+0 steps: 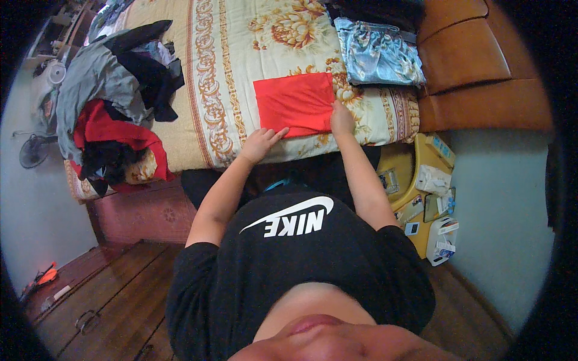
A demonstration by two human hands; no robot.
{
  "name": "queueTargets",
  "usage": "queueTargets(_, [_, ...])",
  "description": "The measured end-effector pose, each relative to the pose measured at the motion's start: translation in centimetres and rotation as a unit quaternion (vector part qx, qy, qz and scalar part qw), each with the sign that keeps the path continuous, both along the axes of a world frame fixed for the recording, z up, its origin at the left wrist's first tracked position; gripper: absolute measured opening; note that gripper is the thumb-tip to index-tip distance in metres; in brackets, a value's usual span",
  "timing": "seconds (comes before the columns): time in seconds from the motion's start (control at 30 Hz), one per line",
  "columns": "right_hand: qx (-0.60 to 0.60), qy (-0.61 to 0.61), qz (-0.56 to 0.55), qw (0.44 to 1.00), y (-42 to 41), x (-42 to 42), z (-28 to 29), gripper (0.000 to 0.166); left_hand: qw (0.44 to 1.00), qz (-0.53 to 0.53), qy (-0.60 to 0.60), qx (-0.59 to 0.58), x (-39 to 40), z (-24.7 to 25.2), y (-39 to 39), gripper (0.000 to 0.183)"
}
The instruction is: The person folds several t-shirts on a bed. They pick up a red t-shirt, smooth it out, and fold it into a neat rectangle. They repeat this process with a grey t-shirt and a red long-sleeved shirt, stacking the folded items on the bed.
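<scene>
A bright red cloth [293, 106], folded into a rough rectangle, lies on the flowered bedspread [226, 90] near the bed's front edge. My left hand [261, 143] rests at its lower left corner, fingers spread, with the fingertips touching the cloth's near edge. At the right edge of the red cloth, my right hand [342, 118] pinches the fabric, and creases run leftward from the fingers. Beyond it, to the upper right, lies a folded shiny blue flowered garment [379, 54].
A loose heap of grey, black and red clothes [104, 90] covers the bed's left side. A brown leather headboard [478, 67] stands at the right. Below it is a yellow bedside table [420, 180] with a power strip, a tissue pack and a white container [441, 246].
</scene>
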State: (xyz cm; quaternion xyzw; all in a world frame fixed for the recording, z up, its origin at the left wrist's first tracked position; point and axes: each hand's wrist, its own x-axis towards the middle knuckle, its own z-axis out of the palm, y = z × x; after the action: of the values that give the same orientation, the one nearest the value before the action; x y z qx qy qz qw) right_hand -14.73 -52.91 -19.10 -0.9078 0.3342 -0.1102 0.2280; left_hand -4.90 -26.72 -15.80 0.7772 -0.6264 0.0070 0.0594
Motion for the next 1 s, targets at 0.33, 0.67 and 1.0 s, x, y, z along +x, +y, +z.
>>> queueTargets(0.33, [-0.057, 0.176, 0.068, 0.980, -2.8, 1.4, 3.6, 0.027, 0.998, 0.004, 0.036, 0.051, 0.6, 0.8, -0.6, 0.063])
queueTargets(0.67, [0.012, -0.095, -0.068, 0.993, 3.5, -4.0, 3.0, 0.028, 0.997, 0.010, 0.048, 0.064, 0.9, 1.2, -0.8, 0.062])
queueTargets(1.0, [0.078, -0.116, 0.028, 0.990, -0.5, -6.0, 1.9, 0.009, 0.997, -0.036, -0.006, 0.075, 1.7, 1.9, -0.8, 0.065])
